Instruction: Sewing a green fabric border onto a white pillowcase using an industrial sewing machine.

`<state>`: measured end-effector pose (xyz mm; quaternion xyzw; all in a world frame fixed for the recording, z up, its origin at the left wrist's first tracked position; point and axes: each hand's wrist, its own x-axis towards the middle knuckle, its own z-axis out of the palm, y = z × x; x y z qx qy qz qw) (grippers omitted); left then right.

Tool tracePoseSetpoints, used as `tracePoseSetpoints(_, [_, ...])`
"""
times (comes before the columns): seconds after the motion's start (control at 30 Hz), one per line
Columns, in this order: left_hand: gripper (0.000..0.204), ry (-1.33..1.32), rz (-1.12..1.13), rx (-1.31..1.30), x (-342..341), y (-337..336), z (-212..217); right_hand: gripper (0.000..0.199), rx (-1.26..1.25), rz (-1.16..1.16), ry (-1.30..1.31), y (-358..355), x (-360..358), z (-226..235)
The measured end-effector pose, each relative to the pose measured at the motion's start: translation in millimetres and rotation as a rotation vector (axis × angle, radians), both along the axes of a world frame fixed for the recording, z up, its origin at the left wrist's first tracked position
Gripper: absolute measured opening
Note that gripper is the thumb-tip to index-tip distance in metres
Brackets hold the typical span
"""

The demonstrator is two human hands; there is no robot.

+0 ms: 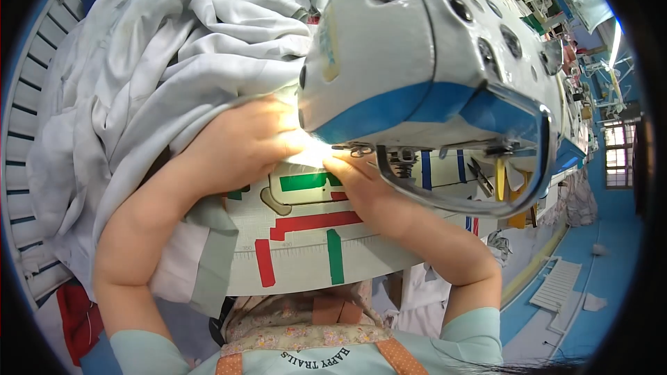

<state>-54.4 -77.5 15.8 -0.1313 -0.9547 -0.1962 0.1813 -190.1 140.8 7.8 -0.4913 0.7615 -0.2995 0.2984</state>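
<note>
Head view: left hand (243, 142) flat, palm down, fingers spread on pale cloth (174, 62), pressing rather than gripping. Right hand (361, 180) at 3 o'clock of left, fingertips pinching cloth edge under sewing machine (431, 62), beside needle foot (358, 149). Cloth heaped at 10 o'clock of hands. Table (306, 250) with red and green tape strips at 6 o'clock.

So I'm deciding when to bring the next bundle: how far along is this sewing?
In hand: both hands, left hand and right hand, press pale cloth flat under the sewing machine at the needle. Left: a big heap of white fabric sits bunched beside the machine. No finished seam is visible, so what's done can't be judged.
</note>
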Motion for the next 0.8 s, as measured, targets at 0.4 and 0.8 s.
tracePoseSetpoints(0.4, [0.019, 0.084, 0.040, 0.022, -7.5, -10.2, -9.4, 0.020, -0.028, -0.267, 0.285, 18.9, -37.5, -35.4])
tracePoseSetpoints(0.8, [0.026, 0.088, 0.402, -0.042, 6.9, 21.2, -11.1, 0.015, -0.246, -0.309, 0.227, 4.4, -41.0, -22.7])
